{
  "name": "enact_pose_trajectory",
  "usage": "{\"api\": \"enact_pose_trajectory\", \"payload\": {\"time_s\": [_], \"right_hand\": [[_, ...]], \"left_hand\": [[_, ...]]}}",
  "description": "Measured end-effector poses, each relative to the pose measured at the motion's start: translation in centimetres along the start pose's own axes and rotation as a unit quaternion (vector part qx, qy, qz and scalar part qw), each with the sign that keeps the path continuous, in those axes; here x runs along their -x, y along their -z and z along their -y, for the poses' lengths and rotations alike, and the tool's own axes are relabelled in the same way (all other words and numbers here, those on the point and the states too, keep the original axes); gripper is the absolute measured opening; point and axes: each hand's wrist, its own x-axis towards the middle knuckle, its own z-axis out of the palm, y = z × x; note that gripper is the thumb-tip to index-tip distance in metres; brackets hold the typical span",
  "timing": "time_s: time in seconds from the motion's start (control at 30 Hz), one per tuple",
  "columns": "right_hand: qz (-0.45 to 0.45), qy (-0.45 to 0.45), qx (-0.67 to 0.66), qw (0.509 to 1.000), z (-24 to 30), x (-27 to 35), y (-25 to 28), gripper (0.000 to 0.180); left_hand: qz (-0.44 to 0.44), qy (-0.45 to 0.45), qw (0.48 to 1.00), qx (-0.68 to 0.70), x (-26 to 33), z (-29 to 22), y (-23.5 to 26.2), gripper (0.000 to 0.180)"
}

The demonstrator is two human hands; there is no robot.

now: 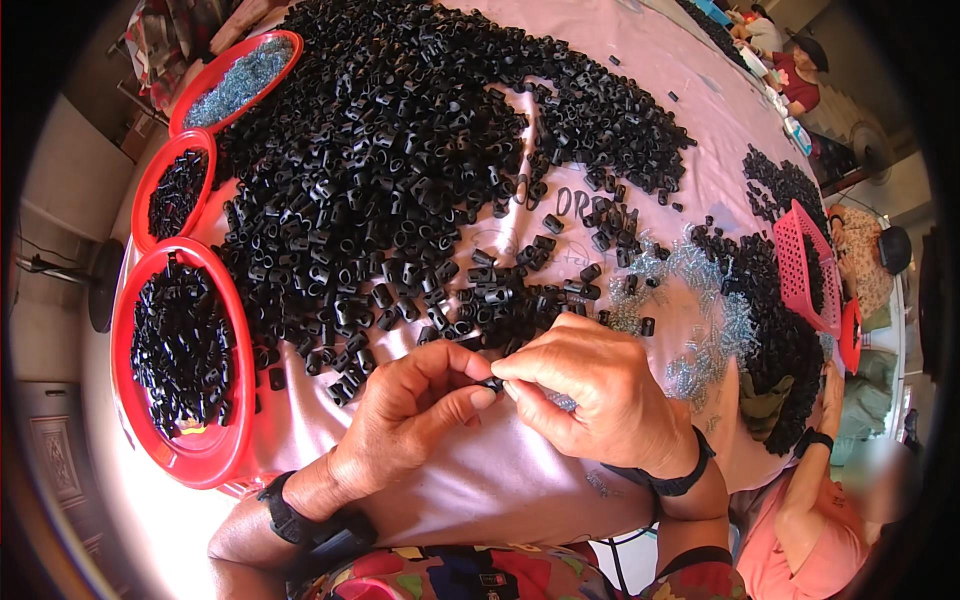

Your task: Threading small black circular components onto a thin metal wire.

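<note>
You sit in a small workshop: a big table [650, 60] piled with black plastic parts [400, 170], 3 red trays [190, 455], and other workers [820, 520] sorting beside you.

A single head-worn fisheye view looks steeply down, close over the cloth-covered table [640, 60] (edges bend near the rim).

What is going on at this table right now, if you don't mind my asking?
A person's left hand and right hand pinch one small black piece between their fingertips at the near edge of a big heap of black pieces on a pink cloth. Red trays of pieces sit to the left; another person's hand works at right.
</note>
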Motion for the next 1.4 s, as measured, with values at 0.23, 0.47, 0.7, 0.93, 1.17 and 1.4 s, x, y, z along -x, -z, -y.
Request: {"api": "enact_pose_trajectory", "payload": {"time_s": [0.23,0.47,0.7,0.93,1.17,1.4], "right_hand": [[0.024,-0.010,0.006,1.000,0.1,0.1,0.1,0.021],[0.038,-0.014,0.013,0.999,0.3,0.3,-0.1,0.019],[0.006,-0.020,0.016,1.000,0.6,0.5,-0.8,0.016],[-0.006,-0.025,0.005,1.000,0.7,0.7,-1.1,0.015],[-0.014,-0.024,0.011,1.000,1.0,0.8,-1.3,0.014],[-0.015,-0.081,-0.064,0.995,0.7,0.2,-0.7,0.012]], "left_hand": [[-0.012,-0.024,0.998,-0.064,0.2,0.2,-0.1,0.016],[-0.038,-0.039,0.985,-0.165,0.5,0.0,-0.4,0.015],[-0.055,-0.100,0.957,-0.265,0.7,-0.8,-0.8,0.016],[-0.059,-0.115,0.948,-0.290,0.7,-0.6,-0.9,0.018],[-0.065,-0.137,0.936,-0.318,0.8,-0.7,-1.1,0.016],[-0.066,-0.124,0.952,-0.271,0.6,-0.8,-0.7,0.014]]}}
